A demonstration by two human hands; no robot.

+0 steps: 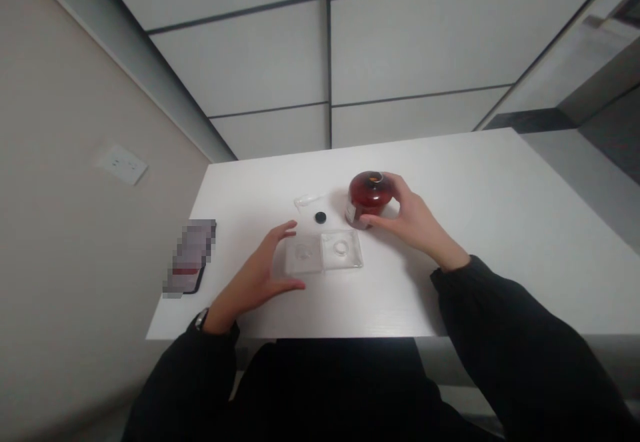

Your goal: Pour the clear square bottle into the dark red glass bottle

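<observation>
My right hand (pixel 407 219) is wrapped round a small dark red jar (pixel 367 199) that stands on the white table (pixel 475 229). My left hand (pixel 260 275) rests on the table with fingers apart, curved beside the left edge of a clear plastic case (pixel 323 252) lying open and flat in two halves. The left hand holds nothing. A small black round cap (pixel 321 217) lies just behind the case. A clear plastic piece (pixel 306 201) lies farther back, left of the jar.
A blurred dark phone-like object (pixel 190 259) lies near the table's left edge. A beige wall with a white socket plate (pixel 123 164) runs along the left. White wall panels stand behind the table.
</observation>
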